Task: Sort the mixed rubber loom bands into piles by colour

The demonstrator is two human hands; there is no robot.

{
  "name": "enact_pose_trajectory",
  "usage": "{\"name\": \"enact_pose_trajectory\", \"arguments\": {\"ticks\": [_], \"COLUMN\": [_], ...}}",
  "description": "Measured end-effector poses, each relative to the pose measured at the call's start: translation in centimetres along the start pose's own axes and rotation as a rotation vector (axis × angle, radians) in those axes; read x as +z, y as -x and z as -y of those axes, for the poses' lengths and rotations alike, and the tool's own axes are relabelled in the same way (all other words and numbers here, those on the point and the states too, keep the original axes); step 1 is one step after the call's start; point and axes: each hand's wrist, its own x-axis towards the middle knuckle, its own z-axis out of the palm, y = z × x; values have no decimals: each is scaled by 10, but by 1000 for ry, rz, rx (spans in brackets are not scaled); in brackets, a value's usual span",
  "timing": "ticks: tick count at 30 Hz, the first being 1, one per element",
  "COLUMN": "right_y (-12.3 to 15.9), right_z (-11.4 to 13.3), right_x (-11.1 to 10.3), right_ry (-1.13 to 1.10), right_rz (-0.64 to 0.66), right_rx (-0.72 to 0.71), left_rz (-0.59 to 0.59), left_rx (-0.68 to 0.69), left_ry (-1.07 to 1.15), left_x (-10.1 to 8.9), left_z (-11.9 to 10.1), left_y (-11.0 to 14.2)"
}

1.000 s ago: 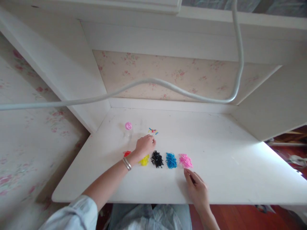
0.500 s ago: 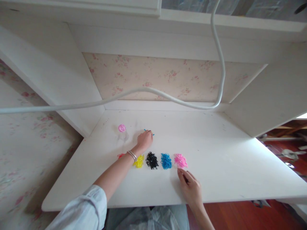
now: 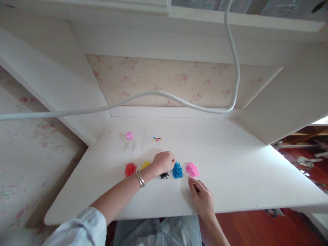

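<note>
Small coloured piles lie in a row on the white desk (image 3: 230, 177): a red pile (image 3: 130, 169), a yellow pile (image 3: 146, 164), a black pile (image 3: 164, 175), a blue pile (image 3: 177, 170) and a pink pile (image 3: 192, 169). My left hand (image 3: 164, 162) hovers curled over the black pile, its fingertips at the blue pile's edge; what they hold is hidden. My right hand (image 3: 201, 195) rests on the desk just below the pink pile, fingers together. A few mixed coloured pieces (image 3: 156, 139) lie farther back.
A clear jar with a pink lid (image 3: 129, 138) stands at the back left of the desk. A white cable (image 3: 179, 99) hangs across the alcove above the desk. White side walls close in left and right; red floor shows past the front edge.
My left hand pulled back from the mixed pieces at the rear to the black and blue piles. Fewer mixed pieces lie at the back. The right hand stayed put.
</note>
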Motion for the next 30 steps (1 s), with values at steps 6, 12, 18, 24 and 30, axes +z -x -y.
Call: {"name": "enact_pose_trajectory", "arguments": {"ticks": [6, 12, 18, 24, 30], "right_y": [0, 0, -17, -69, -137], "right_z": [2, 5, 5, 44, 93], "right_x": [-2, -5, -11, -1, 45], "right_ry": [13, -40, -186, -123, 230], "right_rz": [-7, 6, 9, 148, 362], "right_rx": [-15, 40, 141, -22, -155], "left_rz": [20, -34, -299, -385, -455], "left_rx": [-14, -16, -105, -327, -489], "left_ry": [-14, 51, 282, 454, 376], "left_x": [5, -15, -45, -12, 32], "left_z": [-6, -1, 22, 44, 72], "left_y": [7, 11, 54, 140, 192]}}
